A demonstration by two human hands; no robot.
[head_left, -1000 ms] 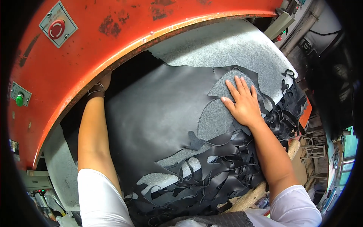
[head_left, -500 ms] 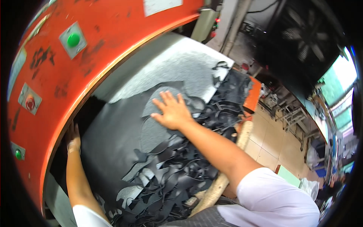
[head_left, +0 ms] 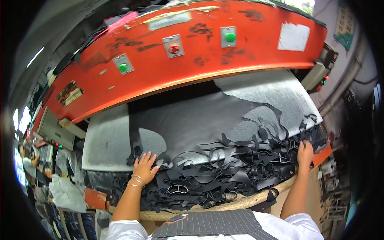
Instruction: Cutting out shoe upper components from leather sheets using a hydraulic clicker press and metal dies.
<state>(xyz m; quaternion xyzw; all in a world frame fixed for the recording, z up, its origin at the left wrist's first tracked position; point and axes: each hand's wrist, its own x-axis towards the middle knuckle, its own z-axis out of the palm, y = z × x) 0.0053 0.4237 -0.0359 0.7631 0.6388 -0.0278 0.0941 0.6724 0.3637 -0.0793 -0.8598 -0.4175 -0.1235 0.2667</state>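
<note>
Left hand (head_left: pixel 145 167) has fingers apart, black leather (head_left: pixel 188 120) lying just beyond; right hand (head_left: pixel 305 155) is at scraps (head_left: pixel 208 176), grip I cannot tell.

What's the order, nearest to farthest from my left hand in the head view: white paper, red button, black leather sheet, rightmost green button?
1. Black leather sheet: just beyond your left hand.
2. Red button: middle of the machine front.
3. Rightmost green button: right of the red one.
4. White paper: farthest right.
</note>
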